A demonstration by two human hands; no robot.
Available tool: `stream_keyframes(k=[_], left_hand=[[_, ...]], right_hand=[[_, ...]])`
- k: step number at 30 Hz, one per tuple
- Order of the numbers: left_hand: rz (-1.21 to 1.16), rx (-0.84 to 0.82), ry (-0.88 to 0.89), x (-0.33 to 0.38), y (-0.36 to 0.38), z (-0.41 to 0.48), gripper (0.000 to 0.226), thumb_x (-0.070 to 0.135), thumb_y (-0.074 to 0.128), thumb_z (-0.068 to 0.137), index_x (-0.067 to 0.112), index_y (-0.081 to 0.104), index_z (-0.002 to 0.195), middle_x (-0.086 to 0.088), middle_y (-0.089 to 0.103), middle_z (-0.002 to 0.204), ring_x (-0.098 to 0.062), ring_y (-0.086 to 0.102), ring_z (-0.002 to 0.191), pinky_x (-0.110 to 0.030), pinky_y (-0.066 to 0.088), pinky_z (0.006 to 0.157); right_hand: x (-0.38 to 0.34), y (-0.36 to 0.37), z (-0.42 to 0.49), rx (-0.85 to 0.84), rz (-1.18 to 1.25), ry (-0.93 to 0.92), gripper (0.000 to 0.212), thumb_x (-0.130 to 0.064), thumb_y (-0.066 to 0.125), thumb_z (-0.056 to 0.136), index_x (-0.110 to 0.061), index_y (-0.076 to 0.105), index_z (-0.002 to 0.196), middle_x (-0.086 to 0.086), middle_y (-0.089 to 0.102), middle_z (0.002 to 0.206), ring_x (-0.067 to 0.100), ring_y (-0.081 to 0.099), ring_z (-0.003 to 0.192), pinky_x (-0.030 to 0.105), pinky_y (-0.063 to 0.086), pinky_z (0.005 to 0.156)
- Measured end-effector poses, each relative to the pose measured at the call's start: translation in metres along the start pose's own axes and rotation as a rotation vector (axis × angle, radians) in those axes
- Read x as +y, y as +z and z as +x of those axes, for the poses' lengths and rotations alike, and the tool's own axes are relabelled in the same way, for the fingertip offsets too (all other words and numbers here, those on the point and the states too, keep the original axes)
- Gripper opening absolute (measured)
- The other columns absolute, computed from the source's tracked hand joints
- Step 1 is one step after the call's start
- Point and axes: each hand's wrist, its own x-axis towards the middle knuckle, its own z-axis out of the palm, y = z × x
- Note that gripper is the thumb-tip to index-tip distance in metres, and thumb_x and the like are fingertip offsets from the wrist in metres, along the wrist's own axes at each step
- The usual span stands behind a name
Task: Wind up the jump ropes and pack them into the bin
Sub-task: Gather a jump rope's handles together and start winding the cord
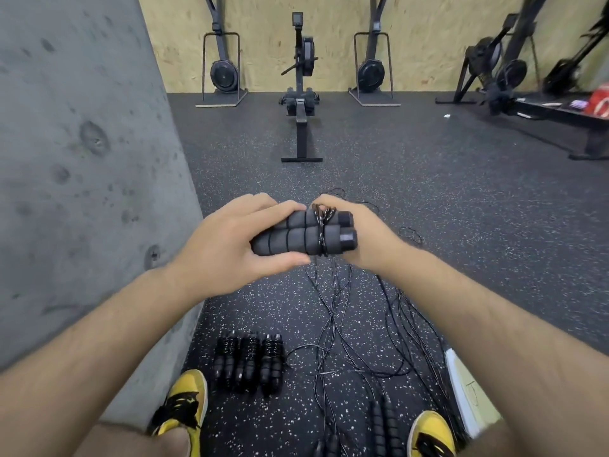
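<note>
Head view shows the main risk plainly: the cord [321,232] has only a few turns round the paired foam handles [296,237], and the long remainder hangs down and trails across the floor [461,199] among other loose cords [333,324]. If the wrap is pulled on without freeing that tail, I judge it could snag the neighbouring ropes and drag them into one tangle. The turns sit close to the capped ends of the handles, so a slack moment could let them slide off and undo the winding. The two handles could also roll apart if the hold loosens, since nothing but the hands and those few turns keep them side by side.

The left hand [230,245] grips the handle pair from the left, fingers over the top and thumb underneath. The right hand [359,235] is at the capped end, its fingertips [321,203] pinching the cord just above the wraps. The bundle lies between the two hands, held up well above the floor.

Three wound ropes [248,361] lie side by side on the floor below, near the left shoe [181,404]. More unwound handles [385,423] lie near the right shoe [431,433]. A pale edge [461,390] at the right may be the bin, though I cannot tell.
</note>
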Motion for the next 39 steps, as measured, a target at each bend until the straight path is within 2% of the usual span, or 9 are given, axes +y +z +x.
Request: stream_keyframes(k=[2,6,11,16,19,25,31,35,39], left_hand=[[0.038,0.059,-0.057,0.0,0.002,0.002,0.07,0.073,0.059,0.085,0.026,0.06,0.136,0.013,0.056,0.103,-0.015,0.055,0.096,-0.036,0.047,0.088],[0.216,0.125,-0.172,-0.005,0.006,0.008,0.068,0.08,0.052,0.083,0.035,0.056,0.134,0.01,0.058,0.102,-0.018,0.055,0.097,-0.04,0.051,0.079],[0.407,0.141,-0.21,-0.034,0.002,0.011,0.07,0.08,0.047,0.083,0.031,0.059,0.131,0.003,0.057,0.097,-0.024,0.056,0.09,-0.039,0.052,0.066],[0.509,0.051,-0.176,-0.053,0.004,0.007,0.074,0.079,0.042,0.082,0.026,0.062,0.129,-0.001,0.059,0.094,-0.029,0.058,0.084,-0.038,0.051,0.061],[0.55,0.012,-0.134,-0.055,0.007,0.006,0.07,0.078,0.044,0.083,0.025,0.064,0.124,-0.002,0.059,0.093,-0.029,0.058,0.081,-0.037,0.049,0.058],[0.459,-0.059,-0.001,-0.049,0.008,0.001,0.07,0.077,0.046,0.085,0.023,0.064,0.125,-0.002,0.058,0.092,-0.027,0.054,0.076,-0.043,0.053,0.061],[0.247,-0.121,0.112,-0.026,0.008,-0.004,0.07,0.076,0.051,0.089,0.021,0.061,0.131,0.001,0.061,0.101,-0.023,0.055,0.083,-0.043,0.053,0.074],[0.106,-0.113,0.094,-0.004,0.006,-0.004,0.072,0.072,0.055,0.088,0.02,0.059,0.137,0.004,0.061,0.107,-0.02,0.056,0.091,-0.043,0.051,0.083],[0.004,-0.101,0.027,0.007,0.003,-0.004,0.068,0.062,0.058,0.09,0.024,0.051,0.146,0.008,0.058,0.112,-0.015,0.056,0.102,-0.038,0.048,0.091]], right_hand=[[-0.004,0.017,-0.001,0.016,0.004,0.144,0.019,-0.001,0.05,0.097,-0.018,0.054,0.105,-0.011,0.048,0.076,0.013,0.05,0.075,0.012,0.04,0.061],[-0.009,0.044,0.001,0.014,-0.051,0.106,0.023,-0.02,0.034,0.105,-0.019,0.054,0.093,-0.005,0.052,0.074,0.016,0.05,0.066,0.03,0.038,0.056],[-0.023,0.044,-0.009,-0.027,-0.114,0.142,0.035,-0.036,0.031,0.107,-0.018,0.06,0.112,-0.001,0.061,0.085,0.015,0.057,0.072,0.034,0.045,0.066],[-0.039,0.033,-0.018,-0.078,-0.175,0.132,0.032,-0.034,0.037,0.105,-0.013,0.059,0.094,-0.001,0.057,0.073,0.014,0.049,0.059,0.029,0.036,0.052],[-0.046,0.02,-0.023,-0.054,-0.291,0.06,0.031,-0.033,0.041,0.103,-0.014,0.053,0.082,-0.002,0.056,0.073,0.015,0.049,0.06,0.03,0.035,0.053],[-0.041,-0.006,-0.014,0.11,-0.764,-0.193,0.03,-0.04,0.035,0.105,-0.023,0.059,0.104,-0.005,0.06,0.092,0.023,0.058,0.084,0.036,0.044,0.07],[-0.006,-0.019,0.005,0.145,-0.631,-0.298,0.024,-0.043,0.045,0.102,-0.031,0.065,0.101,-0.013,0.062,0.097,0.015,0.06,0.088,0.034,0.047,0.072],[0.007,-0.018,0.012,0.139,-0.43,-0.253,0.037,-0.047,0.038,0.098,-0.023,0.066,0.099,-0.008,0.064,0.093,0.017,0.058,0.089,0.04,0.049,0.08],[0.01,-0.011,0.009,0.067,-0.191,-0.157,0.009,-0.02,0.057,0.095,-0.025,0.064,0.091,-0.007,0.065,0.087,0.017,0.061,0.083,0.039,0.053,0.08]])
